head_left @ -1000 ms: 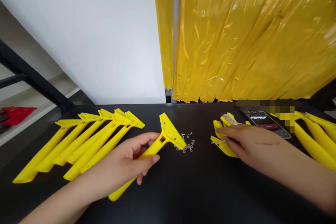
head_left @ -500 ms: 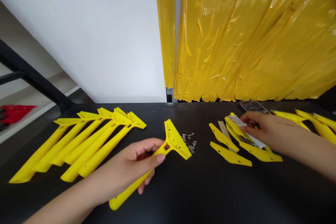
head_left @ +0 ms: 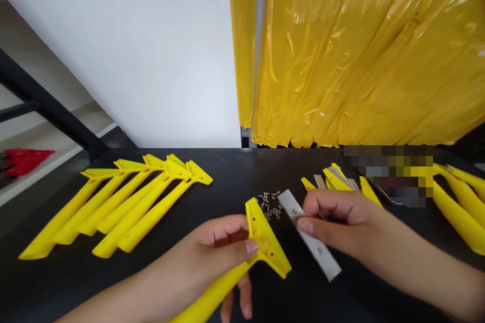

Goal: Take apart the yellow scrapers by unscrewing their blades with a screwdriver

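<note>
My left hand (head_left: 223, 252) is closed round the neck of a yellow plastic scraper handle (head_left: 268, 242), whose wide, drilled head points up and to the right. My right hand (head_left: 341, 217) pinches a flat grey metal scraper blade (head_left: 322, 257) with holes in it. The blade hangs tilted just right of the scraper head, with a gap between them. Small screws and nuts (head_left: 276, 213) lie on the table behind the two parts. Partly hidden by my right hand, several yellow cover plates (head_left: 337, 180) lie with more blades.
A row of yellow scraper handles (head_left: 157, 214) rests on the black table (head_left: 242, 169) at left. More long yellow pieces (head_left: 458, 212) lie at far right, beside a blurred-out patch. Behind stand a white panel (head_left: 170, 50) and yellow plastic sheeting (head_left: 364, 50).
My right hand has lifted a blade from the pile and brought it left, close to the scraper head. The left hand has moved the handle slightly right and nearer me.
</note>
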`<move>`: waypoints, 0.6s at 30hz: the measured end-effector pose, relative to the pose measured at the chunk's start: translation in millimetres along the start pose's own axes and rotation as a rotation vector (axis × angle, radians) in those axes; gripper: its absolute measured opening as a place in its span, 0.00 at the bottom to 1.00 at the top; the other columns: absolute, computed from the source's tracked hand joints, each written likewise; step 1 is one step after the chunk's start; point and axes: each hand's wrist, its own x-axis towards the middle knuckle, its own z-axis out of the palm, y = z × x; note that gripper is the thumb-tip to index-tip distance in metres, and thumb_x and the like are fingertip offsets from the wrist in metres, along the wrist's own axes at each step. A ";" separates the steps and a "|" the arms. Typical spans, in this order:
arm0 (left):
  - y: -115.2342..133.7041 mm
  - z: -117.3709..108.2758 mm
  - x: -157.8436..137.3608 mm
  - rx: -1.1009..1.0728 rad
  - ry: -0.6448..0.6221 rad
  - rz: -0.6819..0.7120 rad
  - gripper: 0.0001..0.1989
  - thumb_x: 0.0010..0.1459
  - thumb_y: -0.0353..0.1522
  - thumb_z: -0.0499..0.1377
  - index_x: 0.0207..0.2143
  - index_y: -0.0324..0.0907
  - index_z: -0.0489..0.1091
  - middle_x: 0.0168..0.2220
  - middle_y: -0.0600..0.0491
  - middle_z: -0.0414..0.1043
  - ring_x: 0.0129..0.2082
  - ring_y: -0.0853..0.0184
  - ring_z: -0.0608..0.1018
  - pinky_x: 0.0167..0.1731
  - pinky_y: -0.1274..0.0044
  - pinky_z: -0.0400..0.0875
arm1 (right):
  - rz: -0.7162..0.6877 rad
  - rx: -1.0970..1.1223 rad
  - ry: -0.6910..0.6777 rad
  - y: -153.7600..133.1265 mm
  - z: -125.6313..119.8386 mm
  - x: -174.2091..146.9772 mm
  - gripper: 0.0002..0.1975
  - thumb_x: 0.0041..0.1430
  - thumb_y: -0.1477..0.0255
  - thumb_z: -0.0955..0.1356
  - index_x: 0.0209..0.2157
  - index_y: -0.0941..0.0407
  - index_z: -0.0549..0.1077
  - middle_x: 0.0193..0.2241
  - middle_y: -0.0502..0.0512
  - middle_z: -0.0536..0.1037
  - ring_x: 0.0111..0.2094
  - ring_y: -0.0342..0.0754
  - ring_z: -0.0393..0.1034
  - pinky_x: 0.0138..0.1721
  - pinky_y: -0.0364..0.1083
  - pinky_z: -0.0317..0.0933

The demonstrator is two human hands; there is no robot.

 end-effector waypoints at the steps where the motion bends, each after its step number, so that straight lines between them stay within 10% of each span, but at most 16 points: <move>1: -0.1 2.8 -0.3 -0.011 0.005 0.007 0.11 0.70 0.41 0.63 0.46 0.43 0.73 0.38 0.54 0.76 0.25 0.70 0.83 0.18 0.85 0.72 | 0.005 0.039 -0.031 -1.6 8.6 0.4 0.25 0.66 0.47 0.70 0.28 0.54 0.73 0.24 0.48 0.72 0.26 0.43 0.64 0.26 0.42 0.59; 18: 4.5 35.2 21.0 0.116 0.129 0.024 0.24 0.59 0.53 0.67 0.44 0.45 0.74 0.29 0.59 0.70 0.18 0.74 0.73 0.16 0.84 0.66 | 0.000 0.246 -0.137 8.0 26.3 2.8 0.21 0.67 0.52 0.71 0.31 0.54 0.68 0.28 0.47 0.71 0.31 0.43 0.63 0.32 0.42 0.60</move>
